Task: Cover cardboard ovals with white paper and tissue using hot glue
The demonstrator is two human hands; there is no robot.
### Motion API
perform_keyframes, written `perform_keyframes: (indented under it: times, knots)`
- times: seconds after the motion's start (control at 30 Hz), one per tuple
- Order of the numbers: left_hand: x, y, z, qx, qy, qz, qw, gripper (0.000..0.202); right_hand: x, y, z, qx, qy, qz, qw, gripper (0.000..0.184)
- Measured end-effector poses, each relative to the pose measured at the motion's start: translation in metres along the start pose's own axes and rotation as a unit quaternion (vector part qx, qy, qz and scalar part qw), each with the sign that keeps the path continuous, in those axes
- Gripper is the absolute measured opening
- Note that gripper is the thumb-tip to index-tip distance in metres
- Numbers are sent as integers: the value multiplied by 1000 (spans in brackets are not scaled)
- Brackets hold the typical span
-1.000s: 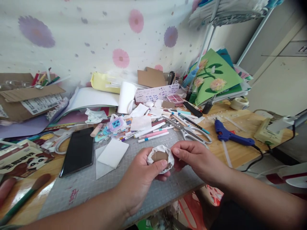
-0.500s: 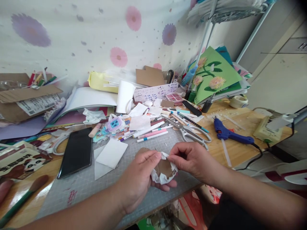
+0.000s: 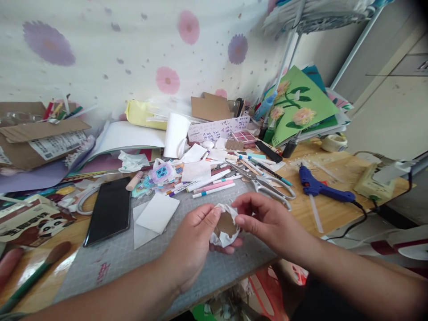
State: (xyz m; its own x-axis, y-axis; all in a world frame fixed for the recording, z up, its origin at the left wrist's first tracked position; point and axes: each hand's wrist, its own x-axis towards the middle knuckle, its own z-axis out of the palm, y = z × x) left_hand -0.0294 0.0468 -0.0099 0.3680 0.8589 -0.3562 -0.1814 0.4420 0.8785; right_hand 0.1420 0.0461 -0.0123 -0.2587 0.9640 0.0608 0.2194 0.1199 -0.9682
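Note:
Both my hands hold a small brown cardboard piece wrapped in crumpled white paper [image 3: 226, 226] just above the grey cutting mat [image 3: 140, 258]. My left hand [image 3: 192, 243] cups it from below and behind, thumb pressed on its left rim. My right hand [image 3: 264, 218] pinches the white paper edge at the top right with thumb and forefinger. The brown face shows between the folded paper edges. Both hands are closed on the piece.
Scissors [image 3: 267, 185] and several pens [image 3: 209, 185] lie just beyond my hands. A blue glue gun [image 3: 321, 189] rests to the right on the wooden desk. A black phone [image 3: 109, 209] and white paper squares [image 3: 155, 214] sit to the left. Clutter fills the back.
My hands turned the wrapped piece and pressed the paper inward. The right fingers shifted from the side to the top right edge, and the bundle now looks tighter.

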Motion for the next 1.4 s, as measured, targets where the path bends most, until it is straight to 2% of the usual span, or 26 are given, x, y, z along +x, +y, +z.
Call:
perform_keyframes:
  times: [0.07,0.13,0.23,0.3,0.4,0.47,0.57,0.63,0.67,0.73,0.77,0.8,0.83,0.9,1.0,1.1,1.2,1.4]
  knots:
    - [2,1,0,-21,18,-1,1000,21,1,0,-4,24,43,-18,999,18]
    - [4,2,0,-47,40,-6,998,20,1,-2,-9,122,47,-17,991,22]
    - [5,4,-1,-79,51,-12,995,20,0,-7,-14,334,-17,15,942,29]
    - [4,7,-2,-92,41,-15,995,20,-3,-11,-15,423,-72,31,903,31]
    - [3,11,-3,-94,24,-26,995,27,-6,-15,-13,477,-128,36,869,31]
    - [3,13,-3,-91,26,-30,995,31,-8,-17,-13,492,-147,36,857,33]
    - [4,12,-4,-93,35,-30,995,25,-9,-17,-12,506,-161,32,847,34]
    - [5,10,-4,-96,38,-26,994,22,-10,-15,-13,477,-148,25,866,33]
    - [5,9,-3,-96,39,-23,994,22,-11,-13,-13,433,-124,17,893,33]
    - [4,9,-2,-97,41,-21,994,23,-13,-9,-13,269,-64,-16,961,28]
    - [3,9,-1,-97,41,-22,994,23,-14,-7,-12,167,-42,-40,984,29]
    - [3,9,0,-98,42,-22,994,24,-15,-4,-11,73,-31,-65,995,38]
    - [2,10,1,-101,42,-22,994,26,-15,-2,-9,-3,-30,-86,996,52]
    - [1,9,1,-109,45,-17,993,32,-14,3,-3,-92,-34,-114,989,78]
    - [0,4,-1,-121,38,8,992,42,-11,7,6,-143,-18,-127,981,90]
    - [-1,1,-2,-115,26,31,992,45,-6,6,14,-159,-12,-131,978,87]
    - [-3,0,-2,-112,1,36,993,48,-3,2,17,-162,-10,-130,978,74]
    - [-5,4,-6,-143,-91,79,982,60,-2,-3,11,-139,-2,-145,980,62]
